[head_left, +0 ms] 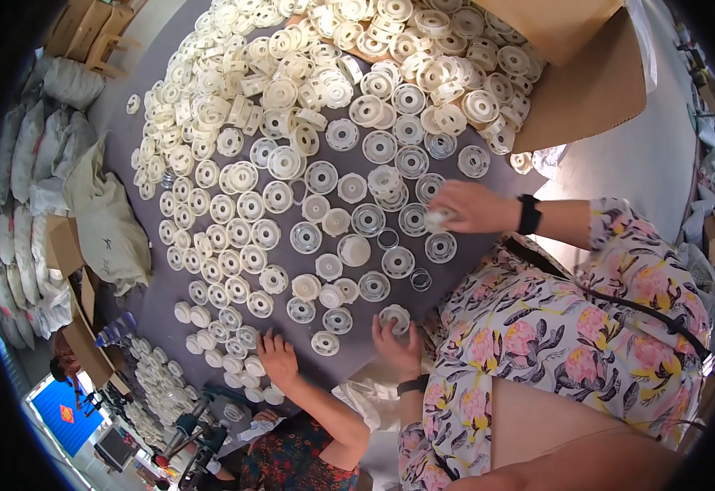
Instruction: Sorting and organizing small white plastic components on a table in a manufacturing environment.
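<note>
In my left hand (398, 348), near the table's front edge, the fingers are closed round a white round plastic wheel-like part (394, 317). My right hand (468, 207), a dark band on its wrist, reaches in over the spread parts; a small white piece (438, 219) shows at its fingertips, smeared by motion. Just under that hand lies a white ring-shaped part (440, 247) with a metallic-looking inner ring. Between my hands are a loose coil spring (420, 280) and another spring (388, 239). Many similar round parts (374, 286) lie flat beside them.
A big heap of white round parts (235, 82) covers the far side of the grey table (349, 356). An open cardboard box (578, 82) stands at the far right. A co-worker's hand (278, 358) rests among parts at the left. Sacks (26, 155) are stacked beyond the table.
</note>
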Tool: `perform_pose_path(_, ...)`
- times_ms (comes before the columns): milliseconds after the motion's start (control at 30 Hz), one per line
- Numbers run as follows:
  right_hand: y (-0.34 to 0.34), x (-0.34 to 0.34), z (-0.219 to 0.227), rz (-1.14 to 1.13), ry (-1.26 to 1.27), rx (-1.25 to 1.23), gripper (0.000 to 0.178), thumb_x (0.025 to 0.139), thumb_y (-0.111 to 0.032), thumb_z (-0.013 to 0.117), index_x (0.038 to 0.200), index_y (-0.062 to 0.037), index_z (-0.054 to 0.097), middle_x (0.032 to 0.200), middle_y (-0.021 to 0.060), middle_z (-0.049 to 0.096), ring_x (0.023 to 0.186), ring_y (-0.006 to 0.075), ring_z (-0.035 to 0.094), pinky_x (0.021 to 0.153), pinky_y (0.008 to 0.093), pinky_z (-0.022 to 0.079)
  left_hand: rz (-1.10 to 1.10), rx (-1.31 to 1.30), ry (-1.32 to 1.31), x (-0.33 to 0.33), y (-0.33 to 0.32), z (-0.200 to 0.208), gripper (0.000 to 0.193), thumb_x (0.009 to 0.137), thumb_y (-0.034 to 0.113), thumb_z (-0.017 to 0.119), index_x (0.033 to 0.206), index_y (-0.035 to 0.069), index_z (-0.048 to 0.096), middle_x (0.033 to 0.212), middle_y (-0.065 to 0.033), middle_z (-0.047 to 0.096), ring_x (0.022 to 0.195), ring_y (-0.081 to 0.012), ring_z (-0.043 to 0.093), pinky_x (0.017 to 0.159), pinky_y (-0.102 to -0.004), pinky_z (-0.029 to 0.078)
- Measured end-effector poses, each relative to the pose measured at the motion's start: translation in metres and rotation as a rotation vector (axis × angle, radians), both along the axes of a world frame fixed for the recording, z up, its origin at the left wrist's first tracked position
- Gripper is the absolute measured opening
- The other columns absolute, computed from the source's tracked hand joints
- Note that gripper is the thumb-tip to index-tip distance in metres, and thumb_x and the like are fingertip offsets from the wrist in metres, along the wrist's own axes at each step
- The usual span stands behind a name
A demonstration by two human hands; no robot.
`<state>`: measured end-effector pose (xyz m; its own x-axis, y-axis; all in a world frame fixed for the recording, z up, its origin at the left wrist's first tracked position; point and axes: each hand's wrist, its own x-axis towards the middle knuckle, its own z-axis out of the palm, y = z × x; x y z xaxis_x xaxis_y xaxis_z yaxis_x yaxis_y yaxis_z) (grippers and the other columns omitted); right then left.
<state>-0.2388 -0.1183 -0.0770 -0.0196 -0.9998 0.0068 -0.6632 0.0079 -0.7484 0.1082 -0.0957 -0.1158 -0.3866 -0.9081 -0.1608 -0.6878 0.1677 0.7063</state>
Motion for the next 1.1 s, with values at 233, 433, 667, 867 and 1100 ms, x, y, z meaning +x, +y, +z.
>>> perform_pose_path(233,0.088,-0.003,-0.043,0.065,0.340,-0.002,0.030,0.059,-0.012,0.069,0.081,-0.0090,0.048,0.082,0.0062,0.049,0.081,0.0259,0.051,0.071,0.0383,0.043,-0.160,-0.217,-0.179,-0.017,-0.019,-0.036,0.042,0.070,0.019,0.075,0.105,0.008,0.055,0.133,-0.0192,0.043,0.120,-0.0369,0.042,0.098,-0.0460,0.030)
perform_pose_path(433,0.129,0.017,-0.070,0.006,0.321,-0.067,0.032,0.065,-0.015,0.070,0.092,-0.0114,0.055,0.098,0.0052,0.051,0.096,0.0223,0.051,0.079,0.0358,0.040,-0.281,-0.263,-0.250,-0.016,-0.015,-0.044,0.050,0.070,0.030,0.074,0.109,0.008,0.055,0.132,-0.0200,0.042,0.119,-0.0368,0.040,0.098,-0.0521,0.029)
perform_pose_path(667,0.140,0.013,-0.077,-0.069,0.251,-0.035,0.054,0.069,-0.030,0.074,0.119,-0.0221,0.055,0.121,0.0081,0.047,0.116,0.0258,0.044,0.092,0.0459,0.035,-0.357,-0.345,-0.209,-0.037,-0.027,-0.039,0.065,0.069,0.043,0.075,0.119,0.010,0.050,0.136,-0.0227,0.033,0.128,-0.0395,0.029,0.101,-0.0589,0.020)
perform_pose_path(867,0.098,0.028,-0.087,-0.279,0.302,0.062,0.078,0.061,-0.058,0.072,0.129,-0.0292,0.048,0.145,0.0138,0.024,0.133,0.0423,0.018,0.102,0.0653,0.015,-0.503,-0.331,-0.369,-0.075,-0.039,-0.036,0.081,0.069,0.050,0.071,0.137,0.018,0.039,0.143,-0.0246,0.021,0.136,-0.0412,0.015,0.104,-0.0645,0.007)
perform_pose_path(1100,0.047,0.067,-0.096,-0.233,0.369,-0.036,0.082,0.056,-0.061,0.072,0.129,-0.0319,0.046,0.145,0.0102,0.026,0.135,0.0379,0.017,0.100,0.0671,0.015,-0.464,-0.322,-0.500,-0.053,-0.067,-0.038,0.080,0.069,0.050,0.071,0.137,0.023,0.040,0.145,-0.0218,0.020,0.136,-0.0411,0.016,0.103,-0.0667,0.009)
